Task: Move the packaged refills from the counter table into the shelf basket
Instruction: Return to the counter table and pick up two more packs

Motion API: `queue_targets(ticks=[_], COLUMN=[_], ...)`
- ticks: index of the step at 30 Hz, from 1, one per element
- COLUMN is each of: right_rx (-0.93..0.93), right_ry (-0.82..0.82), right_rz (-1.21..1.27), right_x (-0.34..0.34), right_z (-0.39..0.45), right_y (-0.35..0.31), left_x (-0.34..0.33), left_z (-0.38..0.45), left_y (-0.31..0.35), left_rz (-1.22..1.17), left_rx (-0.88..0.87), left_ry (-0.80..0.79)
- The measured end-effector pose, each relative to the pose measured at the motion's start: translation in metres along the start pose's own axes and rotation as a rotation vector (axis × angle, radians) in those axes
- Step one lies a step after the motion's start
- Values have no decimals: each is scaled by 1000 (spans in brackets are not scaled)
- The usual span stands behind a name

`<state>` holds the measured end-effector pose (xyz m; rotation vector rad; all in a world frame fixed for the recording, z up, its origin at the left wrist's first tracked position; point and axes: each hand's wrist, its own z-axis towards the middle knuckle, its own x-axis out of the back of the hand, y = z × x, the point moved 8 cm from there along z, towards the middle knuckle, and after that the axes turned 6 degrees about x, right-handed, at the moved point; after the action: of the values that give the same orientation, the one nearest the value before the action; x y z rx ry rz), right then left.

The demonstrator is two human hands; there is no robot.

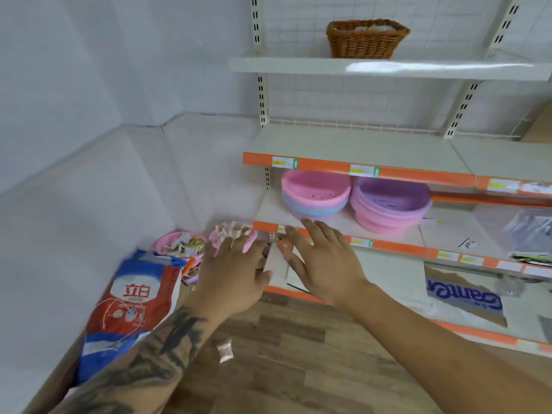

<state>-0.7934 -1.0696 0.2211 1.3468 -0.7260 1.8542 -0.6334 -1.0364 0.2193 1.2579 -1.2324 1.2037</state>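
A brown wicker basket (366, 40) stands on the top white shelf (298, 65), with pale packets showing inside it. On the counter table at the left lies a large red, white and blue refill bag (131, 306). Behind it, pink bowls (176, 245) hold several small packets. My left hand (233, 273) hovers with straight fingers over the far pink bowl, empty. My right hand (322, 261) is spread flat beside it, in front of the orange shelf edge, holding nothing. One small packet (224, 350) lies on the wooden floor.
Stacked pink and purple basins (391, 207) fill the middle shelf. The shelf above them (358, 144) is bare. A flattened cardboard piece with blue lettering (466, 297) lies on the bottom shelf. Grey bags (528, 234) sit at the right. White wall panels close the left side.
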Motion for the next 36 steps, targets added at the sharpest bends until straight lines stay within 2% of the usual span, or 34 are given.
queue_targets(ticks=[7,12,21,30,36], right_rx=[70,156,312,581,757], right_ry=[-73,-110,-265,-421,-500], right_rz=[48,103,199,186,268], right_x=[-10,-23,-62,-107,-147], right_z=[-1,3,11,6,19], right_y=[-112,-230,-423,-569,-677], left_x=[-8,-19,-65,-113,-128], left_z=[-78,-158,-290,-389,-447], left_y=[-92,-194,-366,-459,-518], left_rz=[-33,-53,-60,-184,-179], left_rx=[93,216,481,769,974], left_ry=[11,13,-102,-179,-201])
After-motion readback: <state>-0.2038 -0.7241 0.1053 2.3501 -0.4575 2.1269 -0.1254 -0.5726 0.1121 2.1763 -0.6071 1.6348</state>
